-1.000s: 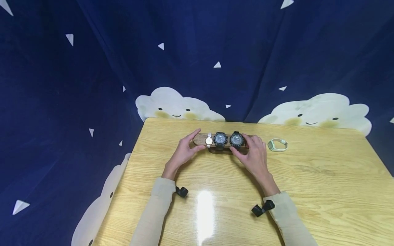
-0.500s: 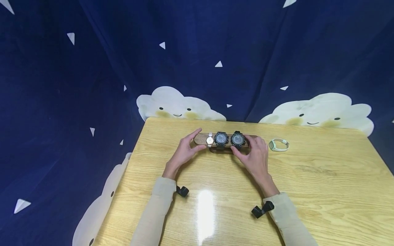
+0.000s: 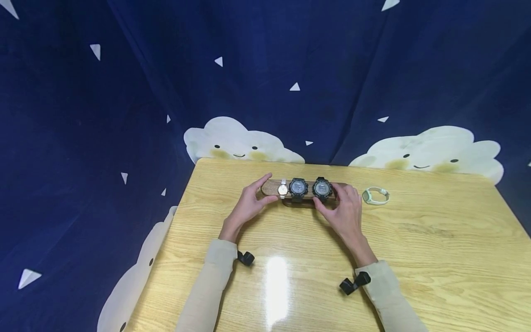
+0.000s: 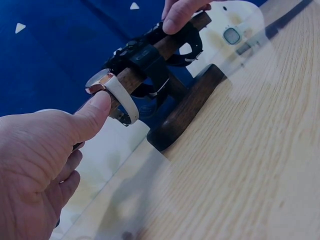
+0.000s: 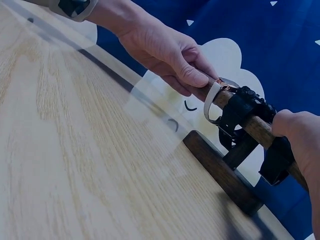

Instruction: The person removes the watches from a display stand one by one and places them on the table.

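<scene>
stand (image 3: 271,187) gripped by left fingers (image 3: 267,200) near far edge of tabletop (image 3: 435,263); outer black watch (image 3: 322,188), likely stiff, pinched by right fingers (image 3: 320,207), best held by case (image 3: 321,188).

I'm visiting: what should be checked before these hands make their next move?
1. Stand base resting on the table: ok.
2. Left hand gripping the bar's left end: ok.
3. Right hand at the right black watch: ok.
4. White-strapped watch and middle black watch around the bar: ok.
5. Pale green watch on the bar: not ok, it lies on the table.
6. Right black watch snug: cannot tell, the hand partly covers it.
</scene>
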{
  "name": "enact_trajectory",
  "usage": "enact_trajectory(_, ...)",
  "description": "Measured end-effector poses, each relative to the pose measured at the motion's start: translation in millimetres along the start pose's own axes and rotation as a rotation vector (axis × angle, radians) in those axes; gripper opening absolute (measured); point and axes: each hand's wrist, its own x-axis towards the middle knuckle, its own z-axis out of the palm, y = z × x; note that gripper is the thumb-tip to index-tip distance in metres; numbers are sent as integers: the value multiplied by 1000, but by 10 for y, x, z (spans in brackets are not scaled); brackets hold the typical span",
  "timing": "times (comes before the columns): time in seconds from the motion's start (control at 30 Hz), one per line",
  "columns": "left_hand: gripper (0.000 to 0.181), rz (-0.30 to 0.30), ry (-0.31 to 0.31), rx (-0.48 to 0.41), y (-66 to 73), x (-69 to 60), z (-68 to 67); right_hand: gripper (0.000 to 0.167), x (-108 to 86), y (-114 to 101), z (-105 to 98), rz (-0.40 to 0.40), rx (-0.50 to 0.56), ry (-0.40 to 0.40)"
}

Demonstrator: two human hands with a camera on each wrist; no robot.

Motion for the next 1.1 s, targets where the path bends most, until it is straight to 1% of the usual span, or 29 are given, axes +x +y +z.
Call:
enact_trajectory(0.2,78,-5,-3,9,9,1,-1,63,2,7,-20,-9,2,-4)
enact_trajectory(0.47,78,-6,5,-3,21,-19,-6,62,13,15,-50,-13,2,-23)
enact_trajectory(0.73,78,5,8,7,15,-8,-6,62,6,30,-93,-13,-5,-15)
enact_trajectory(1.1,78,-1,-3,6,23,-6,-12,62,5,50,-151,-11,-3,-16)
